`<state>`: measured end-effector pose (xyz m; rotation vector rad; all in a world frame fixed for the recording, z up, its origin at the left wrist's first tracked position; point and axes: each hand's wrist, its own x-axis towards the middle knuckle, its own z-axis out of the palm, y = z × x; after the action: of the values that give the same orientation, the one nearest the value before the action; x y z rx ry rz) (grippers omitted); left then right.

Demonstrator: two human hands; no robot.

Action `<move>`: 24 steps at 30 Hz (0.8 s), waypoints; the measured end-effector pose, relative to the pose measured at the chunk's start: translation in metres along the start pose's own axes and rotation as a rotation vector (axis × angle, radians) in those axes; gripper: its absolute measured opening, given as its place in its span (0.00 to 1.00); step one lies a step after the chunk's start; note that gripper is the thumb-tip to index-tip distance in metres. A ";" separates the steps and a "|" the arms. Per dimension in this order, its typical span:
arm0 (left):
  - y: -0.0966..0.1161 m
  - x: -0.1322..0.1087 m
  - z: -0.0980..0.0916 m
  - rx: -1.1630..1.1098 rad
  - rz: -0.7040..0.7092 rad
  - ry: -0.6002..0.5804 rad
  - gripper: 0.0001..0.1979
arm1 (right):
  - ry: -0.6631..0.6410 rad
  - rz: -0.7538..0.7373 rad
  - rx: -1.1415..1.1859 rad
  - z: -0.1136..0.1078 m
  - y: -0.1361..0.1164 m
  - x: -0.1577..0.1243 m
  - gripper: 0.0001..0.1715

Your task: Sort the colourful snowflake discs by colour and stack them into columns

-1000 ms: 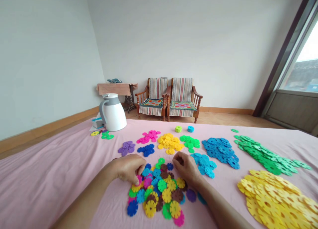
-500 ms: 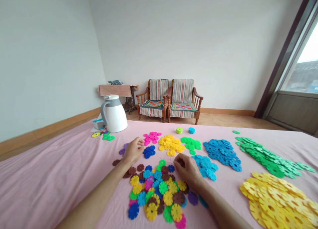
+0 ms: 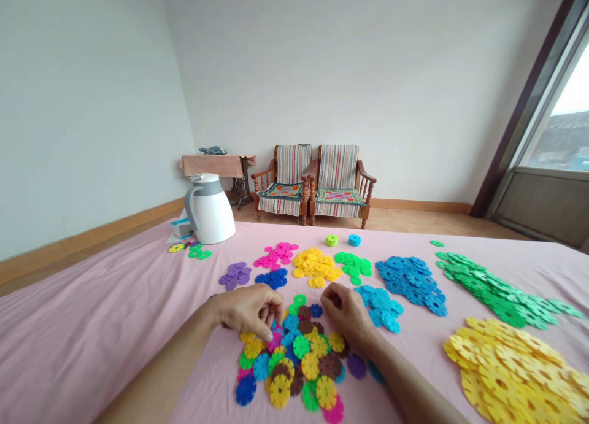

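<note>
Head view: left hand (image 3: 248, 313) pinches a pink disc (image 3: 277, 339), right hand (image 3: 348, 315) curled, hold unclear; disc seems light, stiff, best gripped by its rim.

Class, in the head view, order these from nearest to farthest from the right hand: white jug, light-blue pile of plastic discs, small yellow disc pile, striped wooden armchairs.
From the right hand:
1. Light-blue pile of plastic discs, just right of it.
2. Small yellow pile of plastic discs, ahead.
3. White plastic jug, far left.
4. Striped wooden armchairs, back wall.
</note>
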<state>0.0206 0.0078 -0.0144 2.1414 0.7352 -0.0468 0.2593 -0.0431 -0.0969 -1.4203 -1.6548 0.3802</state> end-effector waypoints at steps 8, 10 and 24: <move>0.008 0.005 0.014 0.238 0.070 0.071 0.15 | -0.003 0.003 0.005 0.002 0.001 0.001 0.08; 0.009 0.005 0.014 0.259 0.074 0.100 0.12 | -0.001 0.004 0.003 0.001 0.001 0.001 0.08; -0.038 0.029 0.003 -0.123 -0.138 0.744 0.06 | -0.021 0.011 -0.013 0.001 0.000 0.000 0.08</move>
<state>0.0259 0.0376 -0.0519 1.9694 1.2651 0.7364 0.2590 -0.0427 -0.0975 -1.4397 -1.6701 0.3922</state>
